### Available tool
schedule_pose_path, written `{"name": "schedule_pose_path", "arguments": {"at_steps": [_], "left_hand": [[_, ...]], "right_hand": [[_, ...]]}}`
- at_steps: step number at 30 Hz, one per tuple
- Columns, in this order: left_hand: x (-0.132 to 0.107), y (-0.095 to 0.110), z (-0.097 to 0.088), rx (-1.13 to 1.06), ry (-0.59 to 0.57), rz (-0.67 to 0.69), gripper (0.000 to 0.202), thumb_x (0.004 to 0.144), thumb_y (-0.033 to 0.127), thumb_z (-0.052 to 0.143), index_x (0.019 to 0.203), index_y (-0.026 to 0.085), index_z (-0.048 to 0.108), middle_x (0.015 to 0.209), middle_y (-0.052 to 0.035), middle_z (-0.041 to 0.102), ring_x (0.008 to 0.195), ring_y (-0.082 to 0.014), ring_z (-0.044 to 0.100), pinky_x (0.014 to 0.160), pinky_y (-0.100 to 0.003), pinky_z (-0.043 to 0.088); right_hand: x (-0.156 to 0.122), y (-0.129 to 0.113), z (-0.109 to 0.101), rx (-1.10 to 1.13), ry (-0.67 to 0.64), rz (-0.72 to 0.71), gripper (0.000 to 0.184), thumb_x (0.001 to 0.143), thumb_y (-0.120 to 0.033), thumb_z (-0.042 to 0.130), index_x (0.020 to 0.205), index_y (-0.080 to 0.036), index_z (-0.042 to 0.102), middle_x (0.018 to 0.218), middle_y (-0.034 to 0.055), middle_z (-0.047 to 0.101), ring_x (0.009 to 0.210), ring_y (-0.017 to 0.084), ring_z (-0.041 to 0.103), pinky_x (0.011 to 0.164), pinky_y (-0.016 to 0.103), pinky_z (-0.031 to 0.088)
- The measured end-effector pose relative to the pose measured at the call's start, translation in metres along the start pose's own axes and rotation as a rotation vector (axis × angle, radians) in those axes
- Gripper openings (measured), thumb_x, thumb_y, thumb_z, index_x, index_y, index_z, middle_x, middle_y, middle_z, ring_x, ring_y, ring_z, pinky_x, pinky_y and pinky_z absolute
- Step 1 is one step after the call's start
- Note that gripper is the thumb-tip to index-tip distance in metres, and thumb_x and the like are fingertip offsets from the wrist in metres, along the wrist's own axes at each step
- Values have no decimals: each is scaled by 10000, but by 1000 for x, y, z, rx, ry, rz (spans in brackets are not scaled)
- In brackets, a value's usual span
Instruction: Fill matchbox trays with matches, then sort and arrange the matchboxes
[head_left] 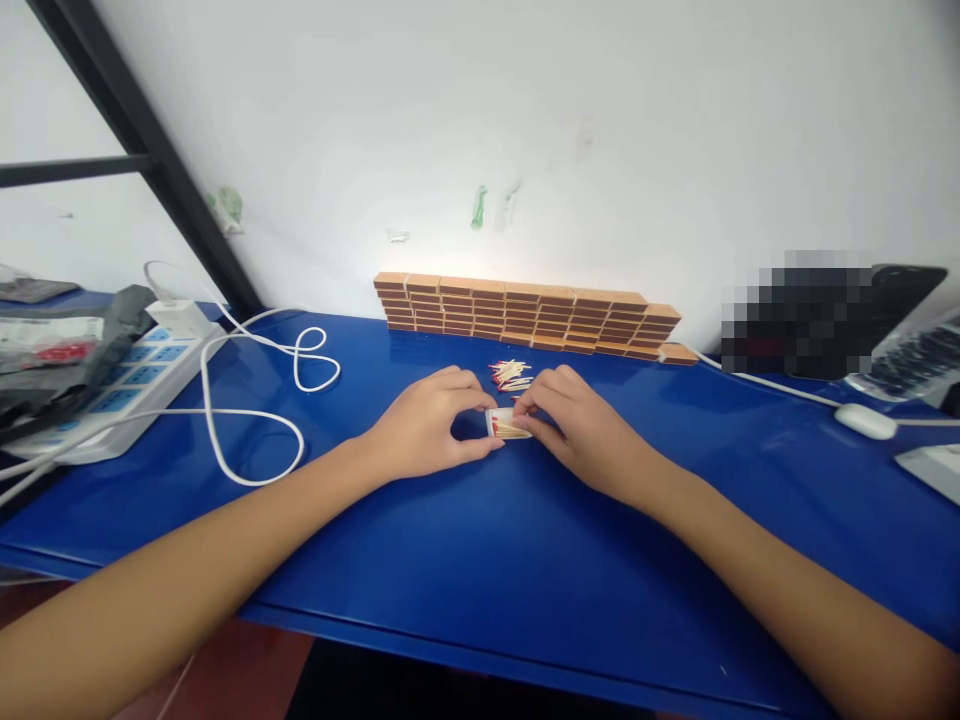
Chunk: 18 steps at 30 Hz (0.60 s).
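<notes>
- Head view, centre of the frame: a small open box with matches in it is held between both hands, low over the table. Whether it rests on the top cannot be told.
- The left hand is pinched on the box's left end, thumb under and fingers curled over. The right hand is closed on its right end, fingertips together at the sticks.
- Since the box is open, its sticks would probably be spilled by a tilt or a jerk. Its thin wall could be crushed by a hard pinch.
- A heap of loose matches lies just behind the fingertips. It could be scattered by a forward nudge of the knuckles.
- The stack of shut boxes is seen at upper centre against the wall, apart from the hands. Its top rows could be knocked down by a careless reach forward.
- Left of centre, loops of cable lie near the left forearm. They could be snagged by an outward sweep, and the power strip dragged.
- Bare blue top is seen between the forearms, down to the near edge at the bottom of the frame. Anything slid back too far could be dropped off it.
- To the right, free surface is left as far as the mouse and its cord.
</notes>
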<state>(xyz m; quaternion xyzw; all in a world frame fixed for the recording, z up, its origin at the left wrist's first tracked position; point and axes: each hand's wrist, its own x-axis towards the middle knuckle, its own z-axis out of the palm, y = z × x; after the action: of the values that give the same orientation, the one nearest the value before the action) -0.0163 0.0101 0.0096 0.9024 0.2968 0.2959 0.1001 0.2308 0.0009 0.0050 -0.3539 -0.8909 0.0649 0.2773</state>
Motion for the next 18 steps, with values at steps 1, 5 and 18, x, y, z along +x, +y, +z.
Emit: {"name": "schedule_pose_path", "arguments": {"at_steps": [1,5,18], "left_hand": [[0,0,0,-2,-7,-6,259,891,351,783,1090,189,748,1032,-69,722,961,-228,659,870,-386,546],[0,0,0,-4,-25,-33,242,882,338,791,1085,211,757,1037,-62,719,975,-229,658,871,-382,544],[0,0,0,-17,-38,-43,256,885,357,796,1086,204,762,1032,-61,718,971,-224,656,877,-383,545]], "right_hand": [[0,2,0,7,11,12,122,1045,-237,528,957,-229,612,973,89,646,920,261,534,819,433,477],[0,23,-1,-36,99,73,130,1038,-281,537,1008,-231,653,979,99,659,962,283,563,844,459,493],[-1,47,3,-75,59,95,88,997,-301,622,996,-233,677,998,103,651,977,288,562,878,469,499]]}}
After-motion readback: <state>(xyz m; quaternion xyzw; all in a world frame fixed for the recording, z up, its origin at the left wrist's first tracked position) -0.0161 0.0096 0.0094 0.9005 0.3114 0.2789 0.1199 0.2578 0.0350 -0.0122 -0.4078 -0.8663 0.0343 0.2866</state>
